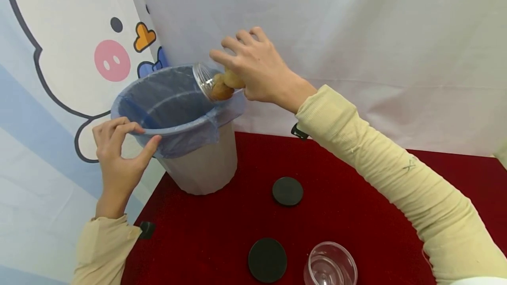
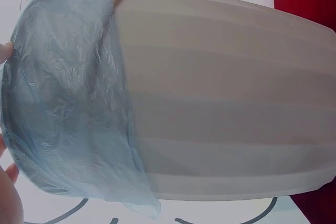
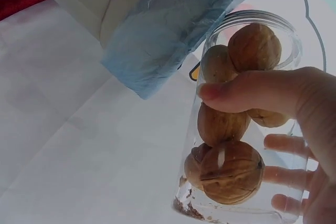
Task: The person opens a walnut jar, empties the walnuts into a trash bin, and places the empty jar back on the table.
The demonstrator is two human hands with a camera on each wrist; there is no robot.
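Observation:
My right hand [image 1: 257, 67] grips a clear plastic jar [image 3: 197, 156] with several walnuts [image 3: 231, 171] inside. The jar is tipped, its threaded mouth over the rim of a pale trash can [image 1: 202, 164]. Walnuts sit near the mouth in the head view. A thin blue bag [image 2: 68, 93] lines the can and folds down over its rim. At the near left of that rim, my left hand [image 1: 123, 153] pinches the edge between thumb and fingers. The bottom of the can's inside is hidden in the head view.
Two dark round lids [image 1: 287, 191] lie on the red tablecloth [image 1: 214, 232]. An uncapped clear jar [image 1: 330, 265] stands at the front. White cloth [image 1: 356, 34] hangs behind the table, and a cartoon-printed sheet [image 1: 79, 21] hangs at the left.

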